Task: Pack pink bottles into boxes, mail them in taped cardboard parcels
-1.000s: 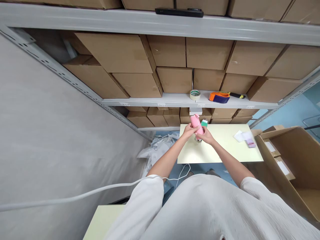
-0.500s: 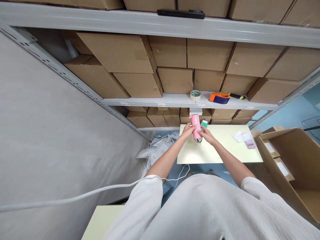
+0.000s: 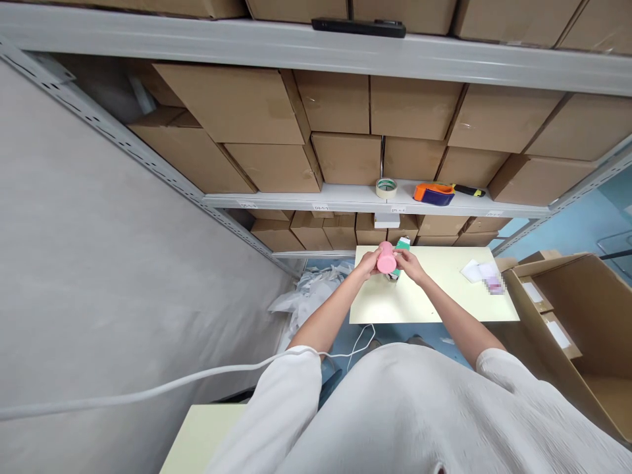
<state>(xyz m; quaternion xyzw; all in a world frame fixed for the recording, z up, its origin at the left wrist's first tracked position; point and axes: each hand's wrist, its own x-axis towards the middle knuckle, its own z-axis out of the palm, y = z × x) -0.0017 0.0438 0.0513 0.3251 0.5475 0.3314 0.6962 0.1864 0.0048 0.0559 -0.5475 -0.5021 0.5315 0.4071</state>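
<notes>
A pink bottle [image 3: 386,261] is held above the pale yellow table [image 3: 434,303], its round base turned toward me. My left hand [image 3: 369,261] grips it from the left side. On its right side, the fingers of my right hand [image 3: 407,263] are closed against the bottle. Just behind the bottle and my right hand is a green and white box [image 3: 403,244], partly covered by them.
Cardboard boxes [image 3: 348,158] fill the shelves ahead. A tape roll [image 3: 386,188] and an orange and blue tool [image 3: 434,193] lie on the shelf edge. An open carton [image 3: 582,316] stands right. A white cable [image 3: 197,376] crosses at left. White packets [image 3: 478,270] lie on the table.
The pink bottle has tipped from showing its long side to showing its round base. Both hands have shifted slightly with it and stay on it.
</notes>
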